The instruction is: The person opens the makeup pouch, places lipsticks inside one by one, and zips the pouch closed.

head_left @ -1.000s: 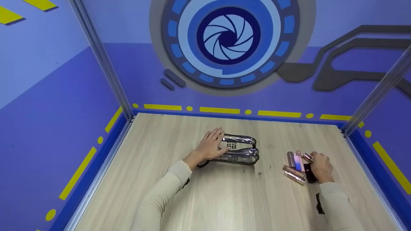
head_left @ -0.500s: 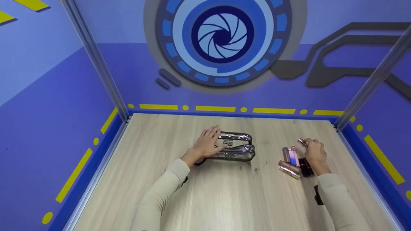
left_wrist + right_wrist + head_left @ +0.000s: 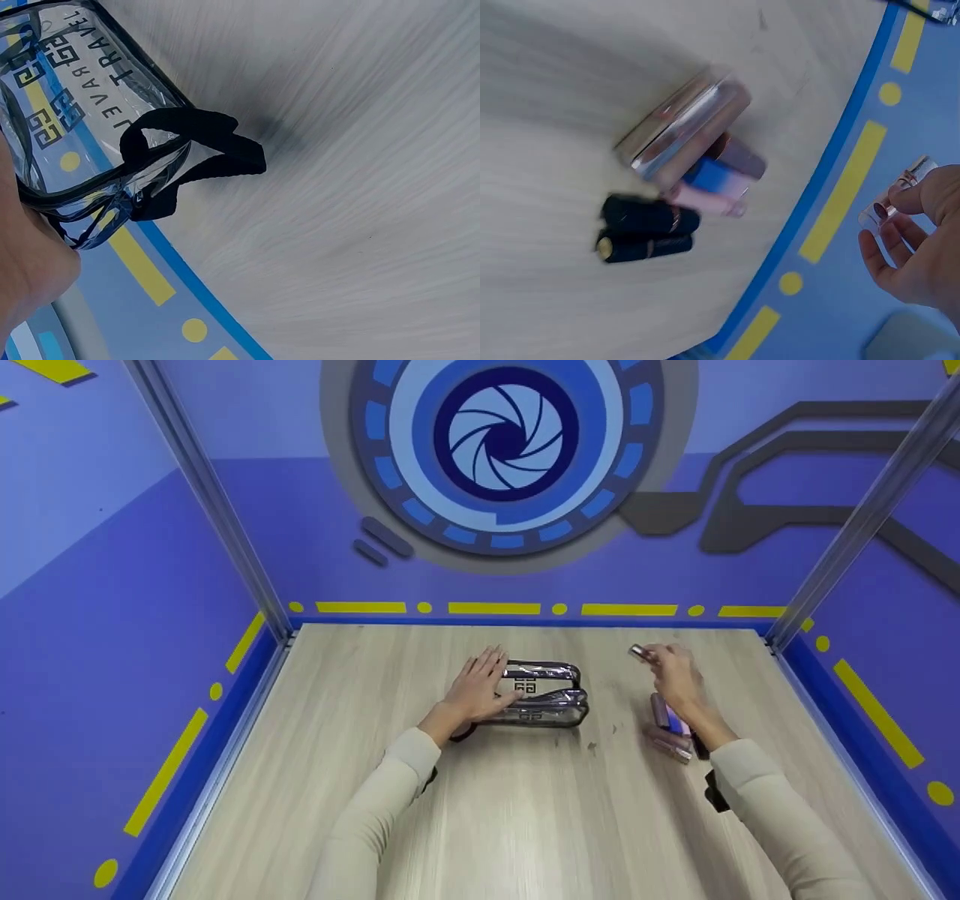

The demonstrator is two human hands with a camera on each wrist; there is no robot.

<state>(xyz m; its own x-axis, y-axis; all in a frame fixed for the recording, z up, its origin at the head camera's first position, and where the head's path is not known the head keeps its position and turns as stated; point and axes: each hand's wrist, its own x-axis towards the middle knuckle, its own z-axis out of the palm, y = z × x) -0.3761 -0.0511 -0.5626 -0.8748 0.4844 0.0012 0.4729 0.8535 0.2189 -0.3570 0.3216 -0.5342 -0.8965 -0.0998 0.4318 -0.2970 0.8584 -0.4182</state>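
Shiny tube point(image 3: 640, 652) is pinched by the thumb and fingertips of the right hand point(image 3: 677, 675), off the counter point(image 3: 510, 817) at roughly 2 o'clock from the clear pouch point(image 3: 547, 714), while the left hand point(image 3: 476, 690) rests on the pouch's 9 o'clock end, fingers pretty straight. That grip looks light on slick plastic, so a slip and roll seems possible, and a dropped wrist might scatter the other tubes point(image 3: 705, 176) at 6 o'clock from it.

— What's cut off?
— The clear pouch point(image 3: 105, 94) and left hand point(image 3: 31, 259), at the left wrist view's edge.
— Blurred?
— The black tubes point(image 3: 649, 216), right wrist view; the right forearm point(image 3: 710, 726) partly hides them in head view.
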